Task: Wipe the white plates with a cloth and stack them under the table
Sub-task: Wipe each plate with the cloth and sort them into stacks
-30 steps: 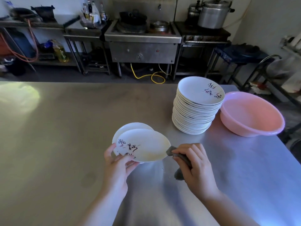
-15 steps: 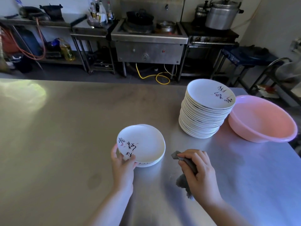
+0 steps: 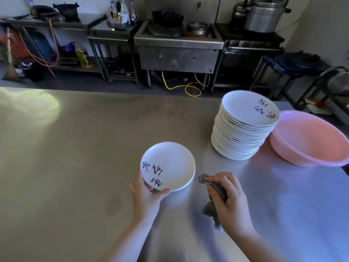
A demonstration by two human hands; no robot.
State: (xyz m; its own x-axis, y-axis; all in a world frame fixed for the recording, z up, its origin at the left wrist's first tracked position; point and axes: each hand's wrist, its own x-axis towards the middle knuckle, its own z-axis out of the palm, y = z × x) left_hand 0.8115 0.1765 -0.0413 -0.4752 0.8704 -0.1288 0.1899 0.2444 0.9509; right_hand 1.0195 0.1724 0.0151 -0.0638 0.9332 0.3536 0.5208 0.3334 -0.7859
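Observation:
A small pile of white plates [image 3: 170, 163] with black script lies on the steel table [image 3: 75, 157] in front of me. My left hand [image 3: 146, 195] holds the near edge of that pile, thumb at the rim and fingers beneath. To its right my right hand [image 3: 229, 199] grips a grey cloth [image 3: 213, 207] just above the table. A tall stack of white plates [image 3: 243, 129] stands further back on the right.
A pink plastic basin [image 3: 311, 140] sits right of the tall stack, near the table's right edge. Beyond the table's far edge are a steel stove, shelves with bottles and large pots.
The plate my left hand held tilted has been lowered onto the plate beneath it, forming a small pile. My right hand with the cloth has stayed beside it.

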